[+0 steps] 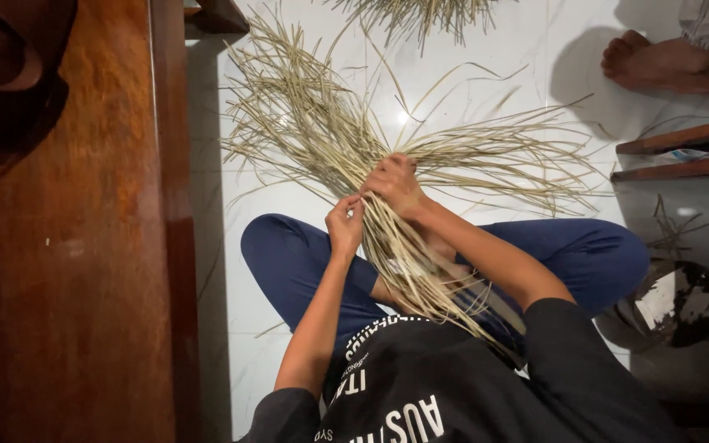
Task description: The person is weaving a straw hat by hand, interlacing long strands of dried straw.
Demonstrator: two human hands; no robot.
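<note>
Both hands closed on straw bundle, wooden cabinet just leftward, white floor beyond.

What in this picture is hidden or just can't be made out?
Head view:
- Lower ends of the straw bundle: hidden behind the right forearm and lap.
- Right hand fingertips: buried in strands.
- Second straw pile: cut by the top edge.
- Another person's foot: the body is out of frame.

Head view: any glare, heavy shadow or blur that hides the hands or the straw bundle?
Head view: a small glare spot on the white tiled floor; right-side corner sits in deep shadow; the left hand and right hand gripping the dried straw bundle are evenly lit and sharp; thin strand tips look slightly soft.
</note>
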